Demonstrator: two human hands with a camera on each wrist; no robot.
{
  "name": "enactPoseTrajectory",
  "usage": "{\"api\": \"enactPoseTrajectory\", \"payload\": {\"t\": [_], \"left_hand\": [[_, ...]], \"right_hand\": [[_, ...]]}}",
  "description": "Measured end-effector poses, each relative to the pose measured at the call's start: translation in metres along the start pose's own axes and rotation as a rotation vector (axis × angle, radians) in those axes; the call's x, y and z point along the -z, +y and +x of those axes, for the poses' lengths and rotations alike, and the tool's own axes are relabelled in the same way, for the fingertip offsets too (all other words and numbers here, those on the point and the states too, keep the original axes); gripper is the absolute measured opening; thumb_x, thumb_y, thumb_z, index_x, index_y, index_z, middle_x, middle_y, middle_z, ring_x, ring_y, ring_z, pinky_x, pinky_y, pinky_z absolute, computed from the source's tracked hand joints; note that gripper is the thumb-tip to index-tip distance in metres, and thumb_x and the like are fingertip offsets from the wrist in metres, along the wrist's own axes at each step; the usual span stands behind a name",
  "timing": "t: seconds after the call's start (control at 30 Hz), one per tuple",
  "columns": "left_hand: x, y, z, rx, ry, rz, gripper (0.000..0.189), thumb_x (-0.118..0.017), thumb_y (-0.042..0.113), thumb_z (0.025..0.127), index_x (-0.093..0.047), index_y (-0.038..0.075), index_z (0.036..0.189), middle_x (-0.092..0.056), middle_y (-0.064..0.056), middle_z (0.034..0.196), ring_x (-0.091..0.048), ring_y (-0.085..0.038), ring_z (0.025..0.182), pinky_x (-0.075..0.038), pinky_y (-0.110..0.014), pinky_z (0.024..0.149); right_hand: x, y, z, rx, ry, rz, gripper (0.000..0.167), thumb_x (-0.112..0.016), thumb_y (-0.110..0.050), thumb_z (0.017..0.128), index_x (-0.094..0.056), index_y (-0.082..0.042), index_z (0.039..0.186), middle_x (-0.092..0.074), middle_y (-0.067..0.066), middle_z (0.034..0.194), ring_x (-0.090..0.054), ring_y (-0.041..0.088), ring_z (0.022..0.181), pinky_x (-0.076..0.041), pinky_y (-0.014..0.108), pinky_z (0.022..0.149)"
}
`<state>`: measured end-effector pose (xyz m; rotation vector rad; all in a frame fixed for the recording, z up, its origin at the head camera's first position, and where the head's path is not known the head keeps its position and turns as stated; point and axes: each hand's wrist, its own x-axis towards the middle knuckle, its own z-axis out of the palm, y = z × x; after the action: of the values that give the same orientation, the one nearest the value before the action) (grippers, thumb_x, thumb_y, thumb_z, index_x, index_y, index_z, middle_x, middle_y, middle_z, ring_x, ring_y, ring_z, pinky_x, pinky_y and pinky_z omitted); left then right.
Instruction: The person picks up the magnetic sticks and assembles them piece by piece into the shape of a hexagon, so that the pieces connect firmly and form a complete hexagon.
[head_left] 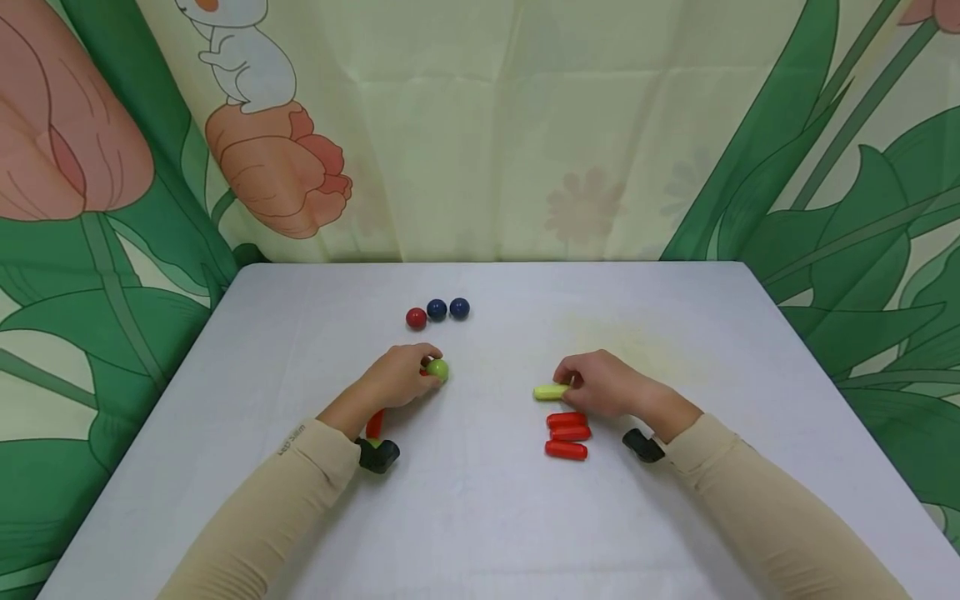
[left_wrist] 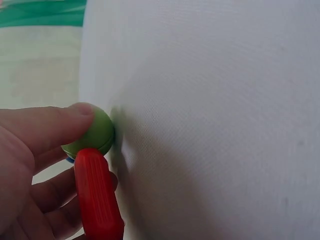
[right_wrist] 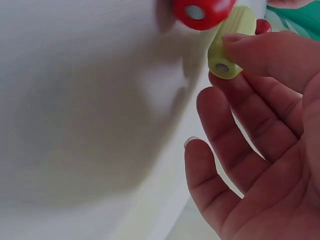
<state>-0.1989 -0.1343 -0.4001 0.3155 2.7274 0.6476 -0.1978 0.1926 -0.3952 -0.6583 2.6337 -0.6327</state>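
Note:
My left hand (head_left: 401, 375) pinches a green ball (left_wrist: 97, 132) between thumb and fingers. A red magnetic rod (left_wrist: 99, 197) meets the ball and runs back past the curled fingers. Farther right, my right hand (head_left: 602, 383) pinches a yellow-green rod (head_left: 551, 392) near one end. A round metallic magnet (right_wrist: 222, 67) shows in that rod's end face. Just in front of the right hand lie several red rods (head_left: 567, 451), side by side. Another red piece (head_left: 375, 423) shows beside the left wrist, partly hidden by it.
Beyond the left hand, a red ball (head_left: 416, 318) and two dark blue balls (head_left: 460, 308) sit in a row on the white table (head_left: 487, 517). A patterned curtain (head_left: 487, 167) hangs behind the table's far edge.

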Motion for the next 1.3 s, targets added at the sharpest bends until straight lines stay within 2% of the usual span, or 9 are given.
{"api": "enactPoseTrajectory", "payload": {"t": [0.6,0.97,1.3], "left_hand": [[-0.001,0.002,0.002,-0.023,0.010,-0.013,0.040,-0.072,0.014,0.093,-0.063,0.008,0.131,-0.065,-0.009,0.117,-0.058,-0.023,0.101,-0.050,-0.039,0.096],[0.001,0.002,0.001,-0.071,-0.002,-0.005,0.038,-0.069,0.008,0.092,-0.063,0.005,0.129,-0.065,-0.008,0.116,-0.058,-0.023,0.102,-0.048,-0.040,0.098],[-0.001,0.001,0.003,-0.073,-0.003,-0.012,0.036,-0.070,0.006,0.092,-0.064,0.005,0.127,-0.065,-0.008,0.116,-0.058,-0.024,0.104,-0.048,-0.040,0.098]], "right_hand": [[0.007,-0.043,0.042,0.119,0.017,-0.044,0.015,-0.070,-0.007,0.091,-0.071,-0.007,0.106,-0.069,-0.001,0.097,-0.060,0.018,0.088,-0.051,0.031,0.082],[0.001,-0.058,0.063,0.096,-0.006,-0.041,0.015,-0.067,-0.007,0.091,-0.072,-0.008,0.105,-0.070,0.000,0.098,-0.060,0.017,0.087,-0.049,0.031,0.082],[-0.008,-0.067,0.078,0.048,-0.039,-0.042,0.013,-0.068,-0.008,0.092,-0.072,-0.011,0.104,-0.069,-0.001,0.096,-0.058,0.019,0.089,-0.049,0.032,0.085]]}}
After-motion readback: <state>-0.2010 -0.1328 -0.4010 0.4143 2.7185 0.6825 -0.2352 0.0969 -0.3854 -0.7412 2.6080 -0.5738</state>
